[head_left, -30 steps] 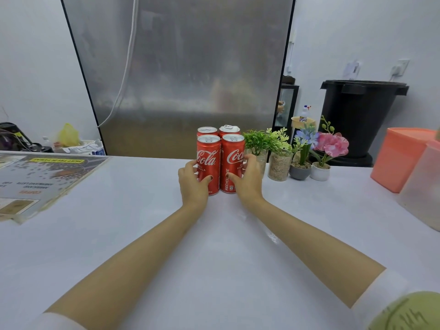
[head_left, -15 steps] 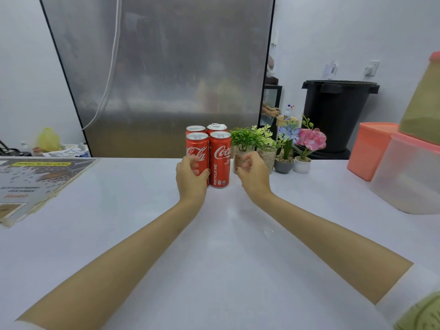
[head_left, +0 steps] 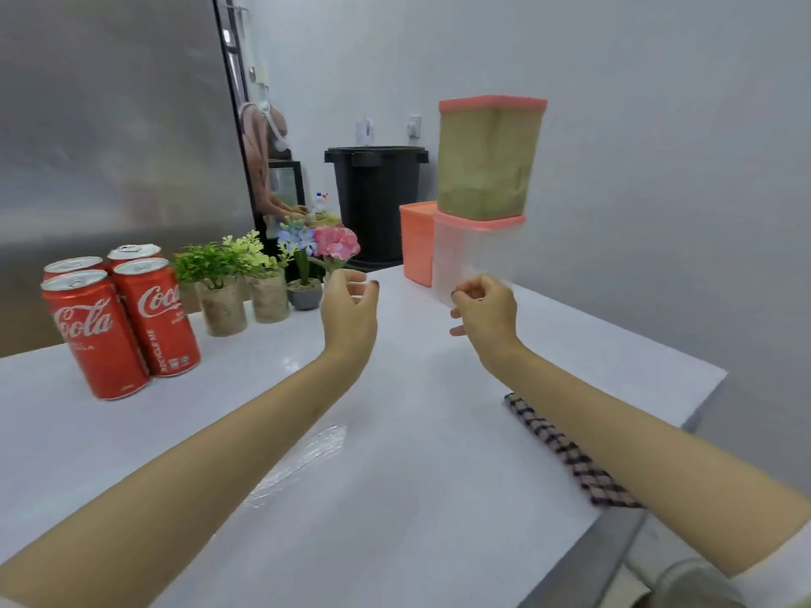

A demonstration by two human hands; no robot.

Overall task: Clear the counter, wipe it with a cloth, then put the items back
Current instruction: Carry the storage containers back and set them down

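Several red Coca-Cola cans (head_left: 118, 318) stand grouped at the left of the white counter (head_left: 395, 454). Small potted plants (head_left: 237, 283) and flower pots (head_left: 324, 252) line up to their right. My left hand (head_left: 349, 307) hovers above the counter with loosely curled fingers, holding nothing. My right hand (head_left: 485, 311) floats just in front of a clear plastic container (head_left: 474, 252) with a pink lid, fingers loosely curled, empty. On that container sits a tub of green powder (head_left: 487, 160). A checked cloth (head_left: 566, 454) lies near the counter's right edge, partly under my right forearm.
An orange lidded box (head_left: 417, 243) stands behind the clear container. A black bin (head_left: 375, 199) sits beyond the counter by the wall. A steel panel (head_left: 109, 125) rises behind the cans. The counter's right edge drops off near the cloth.
Both hands have let go of the cans and moved right toward the stacked containers. The view has swung right, so the cans now sit at the left.
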